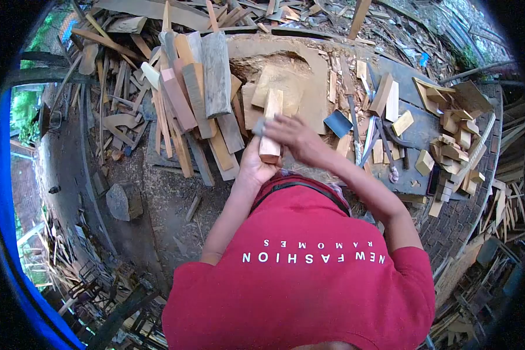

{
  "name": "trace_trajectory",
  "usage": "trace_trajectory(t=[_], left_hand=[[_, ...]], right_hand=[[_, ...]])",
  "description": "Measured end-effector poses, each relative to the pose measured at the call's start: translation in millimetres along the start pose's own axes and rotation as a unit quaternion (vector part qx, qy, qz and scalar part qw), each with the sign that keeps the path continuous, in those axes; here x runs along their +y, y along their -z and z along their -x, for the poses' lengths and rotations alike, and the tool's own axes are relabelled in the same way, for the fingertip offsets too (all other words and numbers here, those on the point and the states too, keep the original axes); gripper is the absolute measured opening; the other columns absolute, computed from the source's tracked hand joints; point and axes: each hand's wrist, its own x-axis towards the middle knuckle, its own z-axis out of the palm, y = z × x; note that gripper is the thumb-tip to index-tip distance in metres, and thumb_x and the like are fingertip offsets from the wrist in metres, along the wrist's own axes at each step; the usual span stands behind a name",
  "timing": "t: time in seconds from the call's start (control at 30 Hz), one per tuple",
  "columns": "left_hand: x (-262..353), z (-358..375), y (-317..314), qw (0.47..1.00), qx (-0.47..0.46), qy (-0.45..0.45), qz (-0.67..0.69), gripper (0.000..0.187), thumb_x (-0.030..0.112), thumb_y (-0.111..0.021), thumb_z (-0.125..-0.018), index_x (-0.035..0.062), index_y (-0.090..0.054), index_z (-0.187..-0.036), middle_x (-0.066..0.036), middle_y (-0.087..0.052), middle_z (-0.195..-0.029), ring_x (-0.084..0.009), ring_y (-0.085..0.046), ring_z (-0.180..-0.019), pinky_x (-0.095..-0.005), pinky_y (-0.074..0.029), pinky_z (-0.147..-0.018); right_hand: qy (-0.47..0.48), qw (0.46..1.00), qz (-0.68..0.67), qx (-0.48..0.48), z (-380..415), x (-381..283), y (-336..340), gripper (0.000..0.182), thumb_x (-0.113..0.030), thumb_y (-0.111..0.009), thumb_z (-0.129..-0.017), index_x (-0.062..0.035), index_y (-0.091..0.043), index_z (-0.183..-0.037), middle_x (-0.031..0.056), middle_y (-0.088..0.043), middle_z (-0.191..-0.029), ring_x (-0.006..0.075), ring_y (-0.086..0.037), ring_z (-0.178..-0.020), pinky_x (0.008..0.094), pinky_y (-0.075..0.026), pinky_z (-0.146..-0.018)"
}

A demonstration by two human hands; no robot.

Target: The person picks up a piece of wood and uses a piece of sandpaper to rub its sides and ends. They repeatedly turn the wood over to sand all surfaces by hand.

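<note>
A pale wooden block [272, 104] stands upright in front of my chest. My left hand [255, 165] grips its lower end from below. My right hand [294, 135] lies across the block's middle, fingers pressing a small grey piece [259, 126], perhaps sandpaper, against its left face. Both hands touch the block. The block's lower end is hidden in my left palm.
A pile of planks [198, 99] lies to the left. Behind the block sits a large wooden stump [297, 76]. To the right, long metal tools [356, 119], a dark flat piece [337, 123] and several small wood offcuts [455, 146] rest on a bench. A stone [124, 201] sits on the ground.
</note>
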Motion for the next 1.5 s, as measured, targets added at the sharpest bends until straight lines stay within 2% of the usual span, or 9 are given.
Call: trace_trajectory(t=[0.1,0.3,0.5,0.6,0.73,0.83,1.0,1.3,1.5], left_hand=[[-2,6,-16,0.998,0.055,-0.008,-0.040,0.045,0.045,-0.050,-0.089,0.0070,-0.051,-0.113,-0.008,-0.060,-0.094,-0.0188,-0.060,-0.077,-0.0306,-0.051,-0.060],[2,4,-17,0.999,0.022,0.024,0.015,0.047,0.046,-0.050,-0.089,0.0061,-0.051,-0.114,-0.008,-0.060,-0.095,-0.0195,-0.059,-0.077,-0.0318,-0.050,-0.059],[-1,6,-19,0.999,0.032,0.012,-0.018,0.045,0.044,-0.050,-0.089,0.0060,-0.052,-0.113,-0.008,-0.060,-0.095,-0.0190,-0.059,-0.078,-0.0310,-0.050,-0.062],[-9,2,-28,0.989,0.140,-0.049,-0.031,0.043,0.046,-0.053,-0.087,0.0119,-0.053,-0.113,-0.003,-0.060,-0.093,-0.0162,-0.059,-0.076,-0.0295,-0.046,-0.057],[-5,1,-15,0.992,0.117,-0.041,-0.026,0.039,0.045,-0.053,-0.087,0.0132,-0.053,-0.110,-0.002,-0.061,-0.087,-0.0165,-0.059,-0.073,-0.0302,-0.045,-0.054],[-4,3,-11,0.997,0.043,-0.003,-0.059,0.046,0.048,-0.051,-0.088,0.0091,-0.053,-0.112,-0.007,-0.060,-0.094,-0.0182,-0.059,-0.076,-0.0310,-0.048,-0.059],[-5,8,-24,0.996,0.080,-0.006,-0.029,0.046,0.047,-0.051,-0.088,0.0079,-0.052,-0.113,-0.007,-0.060,-0.094,-0.0186,-0.058,-0.075,-0.0306,-0.047,-0.057],[-6,5,-19,0.991,0.124,-0.032,-0.046,0.040,0.048,-0.056,-0.084,0.0161,-0.055,-0.107,0.000,-0.061,-0.091,-0.0184,-0.059,-0.073,-0.0283,-0.045,-0.055],[-1,7,-17,0.997,0.080,0.011,-0.011,0.046,0.049,-0.053,-0.086,0.0103,-0.053,-0.111,-0.007,-0.059,-0.091,-0.0192,-0.058,-0.076,-0.0280,-0.048,-0.056]], right_hand=[[-0.078,0.992,0.096,0.013,-31,63,-27,0.054,-0.005,-0.048,-0.080,-0.0264,-0.048,-0.130,0.0031,-0.048,-0.133,0.0298,-0.041,-0.126,0.0468,-0.028,-0.103],[-0.160,0.974,0.157,-0.044,-61,92,-28,0.055,-0.002,-0.045,-0.081,-0.0233,-0.047,-0.131,0.0033,-0.049,-0.133,0.0290,-0.040,-0.127,0.0475,-0.030,-0.101],[-0.059,0.998,-0.023,0.006,0,4,2,0.054,-0.001,-0.053,-0.076,-0.0182,-0.052,-0.127,0.0066,-0.052,-0.129,0.0287,-0.044,-0.123,0.0455,-0.034,-0.099],[-0.007,0.999,-0.030,-0.012,24,-42,22,0.050,-0.002,-0.052,-0.077,-0.0188,-0.055,-0.124,0.0037,-0.049,-0.132,0.0283,-0.044,-0.124,0.0461,-0.034,-0.099],[0.000,1.000,-0.005,0.017,14,-5,3,0.051,-0.001,-0.051,-0.077,-0.0202,-0.054,-0.125,0.0021,-0.049,-0.133,0.0277,-0.043,-0.125,0.0462,-0.033,-0.100],[-0.050,0.997,0.058,0.026,-19,54,-19,0.058,-0.010,-0.059,-0.074,-0.0256,-0.049,-0.129,0.0009,-0.049,-0.133,0.0277,-0.044,-0.123,0.0493,-0.029,-0.103],[-0.199,0.971,0.121,-0.057,-50,97,-19,0.056,-0.001,-0.040,-0.082,-0.0280,-0.047,-0.131,0.0033,-0.048,-0.134,0.0275,-0.041,-0.126,0.0458,-0.032,-0.100],[-0.056,0.995,-0.078,0.038,23,-27,4,0.054,-0.001,-0.054,-0.070,-0.0195,-0.058,-0.121,0.0050,-0.051,-0.130,0.0300,-0.045,-0.121,0.0445,-0.033,-0.100],[-0.078,0.995,0.010,0.054,0,22,-18,0.053,0.002,-0.049,-0.075,-0.0216,-0.057,-0.121,0.0011,-0.052,-0.130,0.0294,-0.045,-0.122,0.0401,-0.035,-0.096]])
